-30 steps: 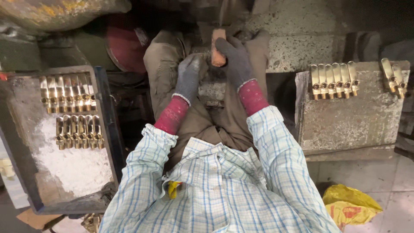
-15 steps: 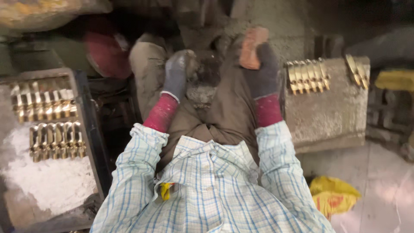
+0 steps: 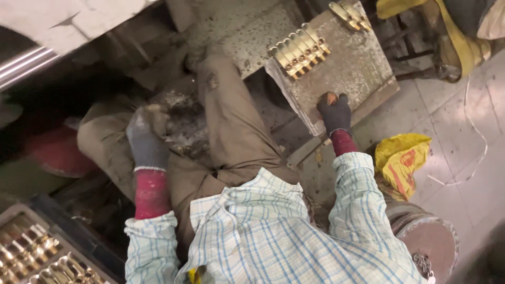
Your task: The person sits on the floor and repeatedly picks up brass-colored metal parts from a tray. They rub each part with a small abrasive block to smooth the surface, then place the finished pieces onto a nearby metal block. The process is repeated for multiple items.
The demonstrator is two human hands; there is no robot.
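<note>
My right hand (image 3: pixel 334 113), in a dark glove with a red cuff, is closed on a small orange-brown block (image 3: pixel 330 98) and presses it onto the near corner of a grey stone slab (image 3: pixel 357 68). A row of brass pieces (image 3: pixel 300 50) lies on that slab beyond the hand, with a few more brass pieces (image 3: pixel 350 13) at its far edge. My left hand (image 3: pixel 145 141), in a grey glove, rests on my left knee beside gritty dust on my lap (image 3: pixel 184 126). Its fingers curl over the knee, and I cannot see whether they hold anything.
A dark tray (image 3: pixel 63 226) with rows of brass pieces (image 3: pixel 31 252) sits at the lower left. A yellow bag (image 3: pixel 402 158) lies on the tiled floor to the right. A red round object (image 3: pixel 52 152) is in shadow at the left. A yellow strap (image 3: pixel 447 26) hangs at the upper right.
My right hand has carried the block from above my lap out to the right and down onto the slab's corner. My left hand stayed on the knee. The view swung right.
</note>
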